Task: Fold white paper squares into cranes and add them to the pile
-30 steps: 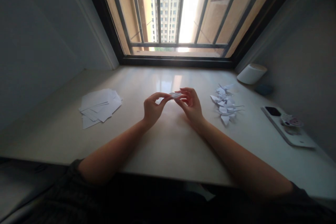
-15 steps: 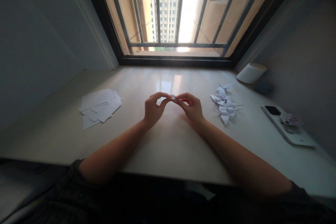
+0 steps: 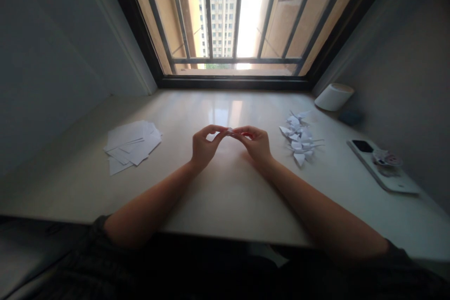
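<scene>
Between my two hands, above the middle of the white sill, is a small folded piece of white paper (image 3: pixel 230 131), mostly covered by fingers. My left hand (image 3: pixel 207 144) pinches its left side between thumb and forefinger. From the other side, my right hand (image 3: pixel 256 143) grips it the same way, with the fingertips of both hands almost touching. Off to the right lies a cluster of folded paper cranes (image 3: pixel 301 138). On the left, several loose sheets of white paper (image 3: pixel 135 143) overlap in a spread pile.
A phone (image 3: pixel 381 166) with a round grip on its back lies at the right. Behind it, a white cylindrical object (image 3: pixel 333 97) leans near the wall, beside a dark, blurred item (image 3: pixel 350 116). A barred window with a black frame (image 3: pixel 234 83) closes off the back of the sill (image 3: pixel 225 197).
My fingertips have drawn slightly closer together on the folded paper, and less of it shows. The camera view has shifted a little; the other things lie as before.
</scene>
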`<state>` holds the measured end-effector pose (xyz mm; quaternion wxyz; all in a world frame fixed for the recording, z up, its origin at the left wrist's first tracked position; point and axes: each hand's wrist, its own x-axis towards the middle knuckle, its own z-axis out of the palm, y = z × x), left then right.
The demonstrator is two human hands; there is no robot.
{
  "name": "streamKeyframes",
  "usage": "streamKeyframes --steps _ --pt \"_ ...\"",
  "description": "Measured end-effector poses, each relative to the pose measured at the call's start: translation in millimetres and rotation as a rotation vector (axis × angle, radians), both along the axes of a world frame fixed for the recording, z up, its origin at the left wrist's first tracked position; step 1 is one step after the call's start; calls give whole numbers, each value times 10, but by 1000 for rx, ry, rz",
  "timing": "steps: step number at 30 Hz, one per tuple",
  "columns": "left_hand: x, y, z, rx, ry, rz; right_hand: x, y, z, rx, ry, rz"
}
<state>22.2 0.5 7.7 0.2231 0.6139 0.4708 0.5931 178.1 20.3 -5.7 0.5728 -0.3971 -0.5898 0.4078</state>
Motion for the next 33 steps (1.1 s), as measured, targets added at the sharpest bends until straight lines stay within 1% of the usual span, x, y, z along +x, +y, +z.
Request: streamKeyframes --steps 5,7,12,17,20,23,26,28,30,33 --pt "-15 71 -83 -109 -215 -132 -10 9 -58 -65 103 69" --pt "-16 89 -115 -134 -269 -174 -19 12 -73 -84 149 86" --pt "3 93 -134 -168 -324 -190 -19 18 -74 -105 154 55" --pt "24 96 -124 -182 -343 -195 -25 12 -62 -134 182 65" --pt "14 81 -107 -164 -250 -178 -36 4 -45 -163 241 81" --pt "-9 36 -59 -95 18 -97 -36 11 -30 -198 301 59" --pt "-36 -8 -4 13 315 -47 -23 32 -33 -209 304 26" --pt "-54 -15 14 54 437 -12 -15 39 -37 -219 286 21" --pt "-70 -2 12 71 482 26 -15 31 -32 -229 269 36" --pt "-87 33 -20 50 462 67 -28 0 -2 -219 249 109"
